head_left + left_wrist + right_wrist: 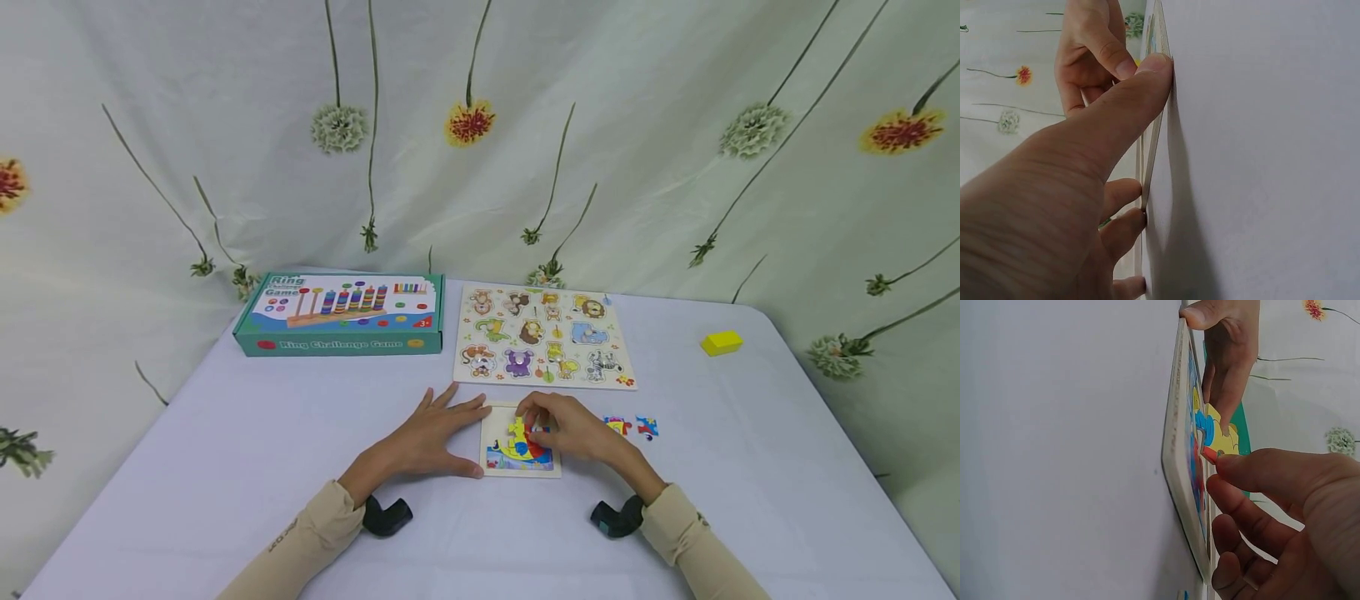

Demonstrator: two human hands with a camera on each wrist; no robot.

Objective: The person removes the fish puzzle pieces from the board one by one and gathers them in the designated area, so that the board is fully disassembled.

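A small wooden jigsaw puzzle board (492, 423) lies flat, with a blue, yellow and red picture partly filled in. My left hand (429, 439) rests at the board's left side, its fingers spread and its thumb on the near left corner. Over the picture, my right hand (576, 427) pinches a yellow puzzle piece (1221, 435) with some blue and red on it. In the right wrist view this piece stands tilted up from the board's surface. Two loose puzzle pieces, one red and yellow (617, 425), one blue and red (647, 427), lie beyond the right wrist.
Behind the board lies a larger animal peg puzzle (502, 383). A green Ring Challenge Game box (345, 344) sits at the back left. Toward the right edge of the white-covered table (750, 467) is a yellow block (722, 342). A flowered cloth hangs behind.
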